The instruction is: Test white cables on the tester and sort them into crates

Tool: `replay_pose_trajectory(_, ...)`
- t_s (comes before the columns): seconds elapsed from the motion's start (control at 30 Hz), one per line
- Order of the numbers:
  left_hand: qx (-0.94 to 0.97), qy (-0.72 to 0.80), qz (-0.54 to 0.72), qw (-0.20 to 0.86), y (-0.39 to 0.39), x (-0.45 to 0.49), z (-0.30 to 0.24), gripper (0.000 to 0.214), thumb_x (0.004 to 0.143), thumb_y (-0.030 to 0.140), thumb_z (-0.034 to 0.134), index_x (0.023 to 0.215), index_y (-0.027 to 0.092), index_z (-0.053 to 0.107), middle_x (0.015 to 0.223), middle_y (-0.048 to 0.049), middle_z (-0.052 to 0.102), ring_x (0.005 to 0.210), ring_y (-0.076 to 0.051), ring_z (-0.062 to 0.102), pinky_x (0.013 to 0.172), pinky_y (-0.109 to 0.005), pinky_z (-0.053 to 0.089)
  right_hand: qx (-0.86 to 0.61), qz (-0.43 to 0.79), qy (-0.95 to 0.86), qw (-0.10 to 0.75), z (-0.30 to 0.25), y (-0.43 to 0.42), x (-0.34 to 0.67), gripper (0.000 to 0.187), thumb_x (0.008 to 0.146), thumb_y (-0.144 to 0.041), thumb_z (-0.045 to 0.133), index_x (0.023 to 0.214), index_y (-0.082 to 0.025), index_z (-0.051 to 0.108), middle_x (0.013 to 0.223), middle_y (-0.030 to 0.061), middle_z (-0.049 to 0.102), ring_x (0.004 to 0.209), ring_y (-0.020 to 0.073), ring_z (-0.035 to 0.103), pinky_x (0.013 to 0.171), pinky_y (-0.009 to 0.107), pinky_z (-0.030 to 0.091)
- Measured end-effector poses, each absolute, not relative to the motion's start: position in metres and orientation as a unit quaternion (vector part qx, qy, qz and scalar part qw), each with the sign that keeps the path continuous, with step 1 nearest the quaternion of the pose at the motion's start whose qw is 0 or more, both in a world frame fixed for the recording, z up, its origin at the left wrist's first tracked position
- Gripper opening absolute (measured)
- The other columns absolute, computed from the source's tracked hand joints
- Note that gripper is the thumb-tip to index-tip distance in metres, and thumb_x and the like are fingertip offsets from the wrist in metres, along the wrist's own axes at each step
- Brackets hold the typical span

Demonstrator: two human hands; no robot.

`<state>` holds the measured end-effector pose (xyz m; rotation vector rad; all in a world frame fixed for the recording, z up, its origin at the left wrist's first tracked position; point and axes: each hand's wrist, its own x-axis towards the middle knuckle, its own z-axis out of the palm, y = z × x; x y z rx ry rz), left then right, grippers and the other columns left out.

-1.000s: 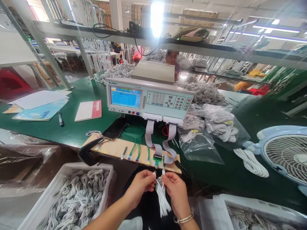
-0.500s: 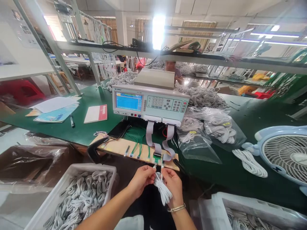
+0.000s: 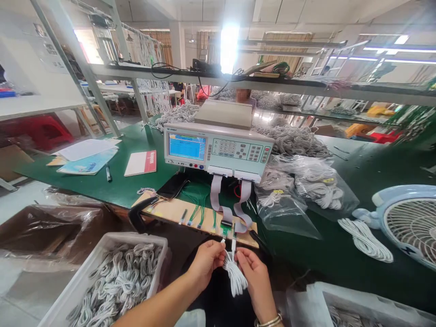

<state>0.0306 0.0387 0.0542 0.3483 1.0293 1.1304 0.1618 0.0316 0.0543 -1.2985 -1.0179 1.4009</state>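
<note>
Bottom centre of the frame: left hand and right hand each pinch one plug end of a small coiled white cable bundle, which dangles between them just below the green connector sockets on the wooden test board. Above sits the pale grey cable tester with a blue screen. Risk, I'd say: the plugs look tiny, so going in crooked could bend a socket, or the hanging coil could tug one end loose.

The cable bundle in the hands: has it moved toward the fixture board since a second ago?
Yes. The cable bundle sits closer to the wooden fixture board, its plug ends now at the board's near-edge connectors.
</note>
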Motion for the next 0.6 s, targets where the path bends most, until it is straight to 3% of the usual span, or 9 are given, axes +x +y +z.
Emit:
replay_pose_trajectory(0.37,0.127,0.409,0.578,0.694,0.036,0.040,0.047,0.025,0.057,0.032,0.067,0.062,0.012,0.053,0.057,0.0002,0.053,0.048,-0.005,0.042,0.051,-0.017,0.034,-0.537,0.590,-0.370,0.476,0.054,0.033,0.159,0.030,0.062,-0.040,0.064,0.080,-0.016,0.061,0.059,-0.0016,0.058,0.045,0.0098,0.045,0.039,0.019,0.034)
replay_pose_trajectory(0.47,0.148,0.411,0.533,0.724,0.039,0.032,0.049,0.028,0.053,0.032,0.070,0.065,0.011,0.057,0.057,0.0012,0.050,0.048,-0.004,0.039,0.048,-0.016,0.029,-0.529,0.608,-0.354,0.475,0.057,0.036,0.157,0.027,0.062,-0.039,0.064,0.076,-0.016,0.060,0.055,-0.0041,0.054,0.043,0.0069,0.042,0.036,0.016,0.030)
replay_pose_trajectory(0.6,0.207,0.415,0.467,0.753,0.045,0.023,0.056,0.037,0.060,0.045,0.061,0.073,0.011,0.061,0.055,0.0031,0.042,0.045,-0.003,0.032,0.044,-0.016,0.022,-0.549,0.619,-0.376,0.417,0.057,0.046,0.158,0.030,0.063,-0.046,0.061,0.062,-0.016,0.054,0.044,-0.0072,0.044,0.033,0.0039,0.034,0.029,0.013,0.024)
